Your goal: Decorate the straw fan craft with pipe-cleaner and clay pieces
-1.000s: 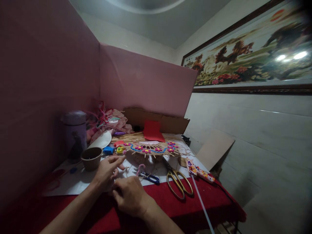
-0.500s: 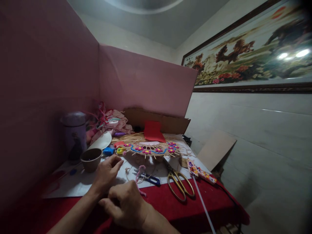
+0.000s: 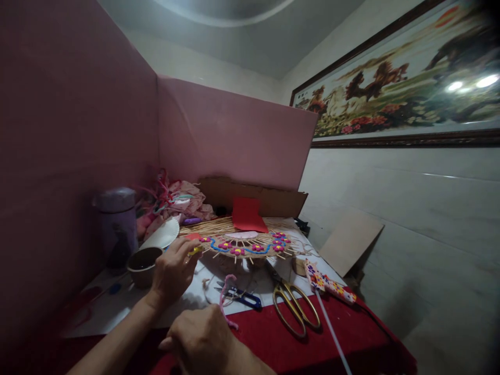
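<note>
My left hand (image 3: pixel 175 268) reaches over the white sheet beside the cup, fingers bent round a small yellow lump (image 3: pixel 195 250), which looks like modelling clay. Right next to those fingertips lies the left end of a fan-shaped piece (image 3: pixel 237 251) with pink clay flowers, a wavy blue line and sticks poking out along its edge. Lower down, at the front of the table, my right hand (image 3: pixel 205 336) is closed with its back toward me; whatever its fingers hold is hidden. A pink fuzzy strand (image 3: pixel 223 299) and blue thread snips (image 3: pixel 244 298) lie just beyond it.
Gold-handled scissors (image 3: pixel 297 307) and a flowered glue gun (image 3: pixel 328 284) with a clear stick lie at right. At left stand a cup (image 3: pixel 144 268) and a lilac bottle (image 3: pixel 117 224). Red paper (image 3: pixel 250 216), thin sticks and crumpled pink cloth (image 3: pixel 191 198) sit behind.
My left hand has moved forward, from above the sheet to the yellow lump, now covering the blue lump. My right hand stays closed and sits slightly lower. The view has shifted a little.
</note>
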Motion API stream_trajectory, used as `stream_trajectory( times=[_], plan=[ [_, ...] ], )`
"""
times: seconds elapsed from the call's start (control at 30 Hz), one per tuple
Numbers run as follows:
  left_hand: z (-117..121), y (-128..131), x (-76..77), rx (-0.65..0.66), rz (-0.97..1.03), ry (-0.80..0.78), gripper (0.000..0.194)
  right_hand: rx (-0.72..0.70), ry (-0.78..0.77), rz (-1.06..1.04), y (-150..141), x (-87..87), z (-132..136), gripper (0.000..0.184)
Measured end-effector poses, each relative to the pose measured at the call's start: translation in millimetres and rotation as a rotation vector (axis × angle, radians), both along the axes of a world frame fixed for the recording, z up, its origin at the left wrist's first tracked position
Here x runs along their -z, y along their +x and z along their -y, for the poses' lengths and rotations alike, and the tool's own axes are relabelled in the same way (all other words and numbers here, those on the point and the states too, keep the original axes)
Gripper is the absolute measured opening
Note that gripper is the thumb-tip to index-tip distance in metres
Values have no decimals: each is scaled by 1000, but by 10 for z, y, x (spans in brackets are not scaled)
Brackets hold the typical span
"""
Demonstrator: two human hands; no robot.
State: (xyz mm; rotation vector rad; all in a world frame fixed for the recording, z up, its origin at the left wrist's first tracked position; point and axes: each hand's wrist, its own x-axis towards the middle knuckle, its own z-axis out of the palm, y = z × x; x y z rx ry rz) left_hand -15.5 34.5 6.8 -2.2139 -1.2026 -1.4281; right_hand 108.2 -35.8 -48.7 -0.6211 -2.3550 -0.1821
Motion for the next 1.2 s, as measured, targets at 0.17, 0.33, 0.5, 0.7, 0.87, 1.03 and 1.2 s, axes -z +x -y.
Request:
stream_trajectory(
  times=[0.17, 0.33, 0.5, 0.7, 0.87, 1.03, 1.2],
  plan=[
    [-89, -135, 217, 33, -70, -11, 22, 21, 83, 24, -34, 24, 5, 42],
    [-143, -137, 248, 0, -106, -5, 20, 11, 100, -11, -29, -26, 29, 46],
    [-139, -97, 257, -32, -129, 8, 16, 8, 91, -19, -22, -16, 38, 42],
    [-149, -82, 273, -76, -140, 14, 21, 5, 98, -13, -36, 16, 14, 45],
    [-163, -78, 278, -87, -143, 4, 22, 0, 122, -77, -26, -11, 21, 47],
    [-176, -78, 288, -73, -144, 28, 21, 6, 151, -75, -22, -36, 31, 48],
    [-179, -73, 286, -60, -143, 33, 20, 9, 192, -98, -42, -35, 21, 52]
  ],
)
